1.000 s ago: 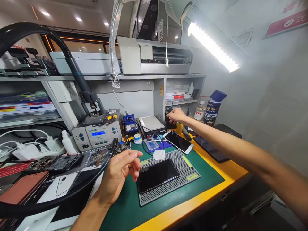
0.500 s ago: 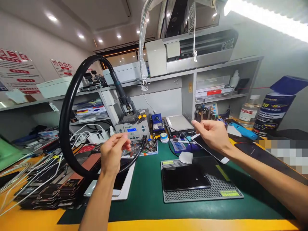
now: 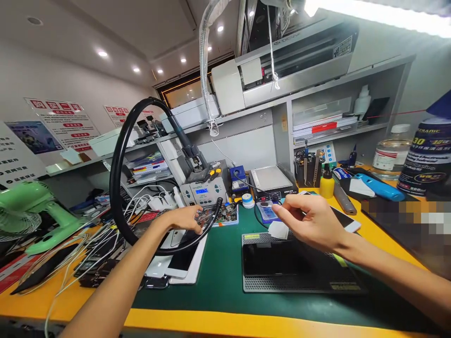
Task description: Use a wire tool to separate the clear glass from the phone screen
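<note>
On the near part of a green work mat (image 3: 218,291) sits a grey holed pad (image 3: 292,285), and on it lies a black phone (image 3: 268,260), flat, its long axis running left to right. Of the 2 hands, the right hand (image 3: 313,225) is nearer: it hangs over the phone's right part, while from the left hand (image 3: 185,218) the phone lies well to the right and closer to the person. The right hand is loosely curled; I cannot tell whether it pinches anything. A white wipe (image 3: 278,230) is just beside it. Farther off, the left hand's thumb and fingers are spread by 1 black hose (image 3: 116,188) and a parts tray (image 3: 232,222); contact is unclear.
</note>
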Tool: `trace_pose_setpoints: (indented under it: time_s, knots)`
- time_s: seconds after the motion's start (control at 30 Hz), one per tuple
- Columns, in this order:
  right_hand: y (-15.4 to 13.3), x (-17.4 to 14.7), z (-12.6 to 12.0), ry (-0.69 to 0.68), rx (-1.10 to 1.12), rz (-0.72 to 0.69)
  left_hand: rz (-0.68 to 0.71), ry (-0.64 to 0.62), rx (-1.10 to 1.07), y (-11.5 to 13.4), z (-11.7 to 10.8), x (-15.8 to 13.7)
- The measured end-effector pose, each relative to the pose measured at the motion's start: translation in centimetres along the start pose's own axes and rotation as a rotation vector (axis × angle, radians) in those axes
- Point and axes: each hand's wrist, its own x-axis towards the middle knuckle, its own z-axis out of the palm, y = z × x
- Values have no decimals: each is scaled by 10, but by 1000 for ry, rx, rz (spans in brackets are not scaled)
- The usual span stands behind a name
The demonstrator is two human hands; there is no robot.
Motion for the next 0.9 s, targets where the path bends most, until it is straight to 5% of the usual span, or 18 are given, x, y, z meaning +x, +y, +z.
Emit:
trace_pose_setpoints:
  time_s: [0.33, 0.57, 0.73, 0.9]
  knots:
    - [3, 7, -5, -23, 50, 101, -110, -154, 179, 1, -15, 20]
    - [3, 7, -7, -78, 184, 228, 30, -237, 170, 11, -44, -10]
    - [3, 8, -8, -177, 336, 324, 271, -201, 195, 73, -60, -44]
    - [1, 10, -8, -494, 490, 387, 445, -244, 256, 153, -43, -66]
